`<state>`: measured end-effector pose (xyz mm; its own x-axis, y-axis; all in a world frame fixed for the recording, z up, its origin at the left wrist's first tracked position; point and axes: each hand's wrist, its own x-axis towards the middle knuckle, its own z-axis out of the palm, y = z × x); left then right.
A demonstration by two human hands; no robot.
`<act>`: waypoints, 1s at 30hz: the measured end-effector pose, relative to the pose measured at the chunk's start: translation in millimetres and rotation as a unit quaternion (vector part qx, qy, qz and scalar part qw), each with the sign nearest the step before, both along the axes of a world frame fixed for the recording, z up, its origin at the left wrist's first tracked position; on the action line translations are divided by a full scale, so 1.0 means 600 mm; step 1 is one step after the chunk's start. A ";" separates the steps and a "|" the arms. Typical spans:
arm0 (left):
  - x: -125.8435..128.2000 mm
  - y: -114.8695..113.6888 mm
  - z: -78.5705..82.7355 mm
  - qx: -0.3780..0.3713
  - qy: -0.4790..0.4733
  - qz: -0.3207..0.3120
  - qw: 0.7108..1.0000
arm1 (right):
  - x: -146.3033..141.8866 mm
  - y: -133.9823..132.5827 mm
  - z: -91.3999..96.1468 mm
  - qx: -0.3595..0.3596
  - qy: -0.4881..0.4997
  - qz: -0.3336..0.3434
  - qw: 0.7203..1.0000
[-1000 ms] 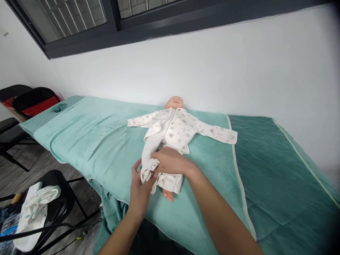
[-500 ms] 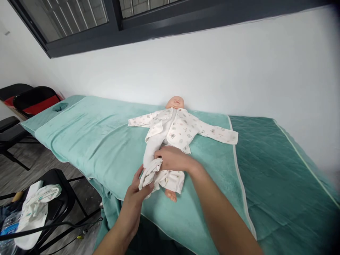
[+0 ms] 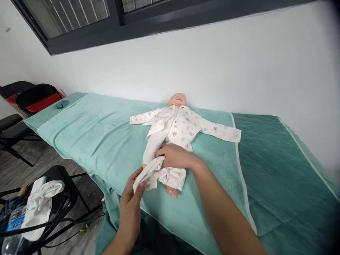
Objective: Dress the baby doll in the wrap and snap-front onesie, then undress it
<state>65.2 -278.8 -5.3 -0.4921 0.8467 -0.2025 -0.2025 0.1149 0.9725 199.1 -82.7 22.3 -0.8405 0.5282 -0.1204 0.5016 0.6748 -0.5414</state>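
Observation:
A baby doll (image 3: 179,99) lies on its back on the green-covered bed (image 3: 106,124), its head by the wall. It wears a white printed jacket (image 3: 186,127), open at the front with both sleeves spread. White printed pants (image 3: 175,177) cover one lower leg, and a bare foot (image 3: 172,192) sticks out. My left hand (image 3: 132,198) pinches the loose leg of the pants near the doll's other foot, which is mostly hidden. My right hand (image 3: 174,156) is closed on the gathered cloth between the doll's legs; its fingertips are partly hidden.
A black chair (image 3: 63,191) at the lower left bears a folded printed cloth (image 3: 44,198) and a plastic bottle (image 3: 16,223). A black cable (image 3: 66,220) crosses in front of it. More chairs (image 3: 39,99) stand beyond the bed's far left end. A wall runs behind the bed.
My left hand has drawn the loose pants leg slightly left and toward me, so the bunched cloth is stretched flatter. My right hand stays about where it was. The view has shifted slightly.

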 end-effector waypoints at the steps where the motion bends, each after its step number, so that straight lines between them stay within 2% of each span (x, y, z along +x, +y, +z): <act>1: -0.004 0.001 -0.002 0.002 -0.008 -0.003 1.000 | 0.000 0.000 -0.001 -0.003 0.002 -0.005 1.000; 5: -0.018 0.004 -0.018 0.007 -0.074 -0.009 0.997 | -0.003 -0.003 -0.001 -0.011 0.007 -0.022 1.000; 8: -0.022 0.005 -0.026 0.024 -0.140 0.022 0.990 | -0.004 -0.005 0.002 -0.015 0.001 -0.031 0.999; 14: -0.014 0.019 -0.014 0.050 -0.244 0.036 0.968 | 0.002 -0.003 0.008 -0.048 0.023 -0.012 0.998; 19: -0.002 0.031 -0.005 0.083 -0.291 0.022 0.953 | 0.005 0.003 0.004 -0.052 0.040 0.007 0.998; 22: -0.001 0.027 -0.005 0.071 -0.266 0.013 0.961 | 0.006 0.007 0.002 -0.059 0.052 0.022 0.997; 26: -0.011 0.004 -0.018 0.038 -0.135 0.013 0.990 | 0.005 0.009 -0.001 -0.075 0.058 0.027 0.995; 28: -0.015 -0.007 -0.028 0.035 -0.077 0.005 0.996 | 0.005 0.009 -0.003 -0.079 0.054 0.024 0.995; 30: -0.016 -0.010 -0.034 0.035 -0.058 0.005 0.998 | 0.004 0.007 -0.003 -0.071 0.052 0.022 0.996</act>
<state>55.5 -284.9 -25.7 -0.4774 0.8557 -0.1997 -0.3158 0.0450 0.9477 201.8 -78.2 20.4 -0.8743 0.4745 -0.1024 0.4096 0.6080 -0.6801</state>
